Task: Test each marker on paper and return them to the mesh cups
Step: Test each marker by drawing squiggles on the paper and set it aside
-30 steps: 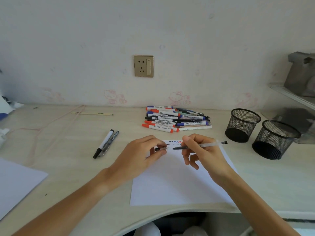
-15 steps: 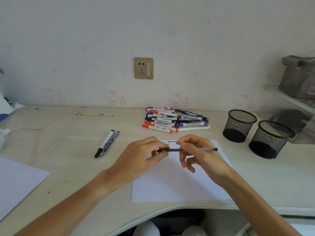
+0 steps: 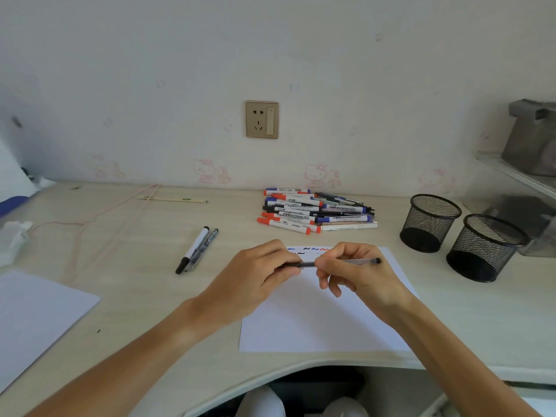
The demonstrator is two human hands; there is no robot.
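Observation:
A thin clear pen (image 3: 359, 261) lies level above the white paper (image 3: 325, 320), held at both ends. My right hand (image 3: 358, 273) grips its barrel. My left hand (image 3: 258, 275) pinches the dark cap end, which meets the barrel. Small scribbles in blue, black and red (image 3: 313, 250) run along the paper's far edge. A pile of several markers with red, blue and black caps (image 3: 316, 212) lies behind the paper. Two black mesh cups, one farther (image 3: 428, 222) and one nearer (image 3: 484, 248), stand at the right and look empty.
Two pens (image 3: 197, 249) lie side by side left of the paper. A second white sheet (image 3: 33, 314) covers the near left corner. A pink cord (image 3: 90, 221) and a pencil (image 3: 171, 200) lie at the back left. A shelf (image 3: 517, 173) juts out at the right.
The pen went from tilted with its tip on the paper to level. My left hand brought the cap onto its tip, and both hands now meet on the pen.

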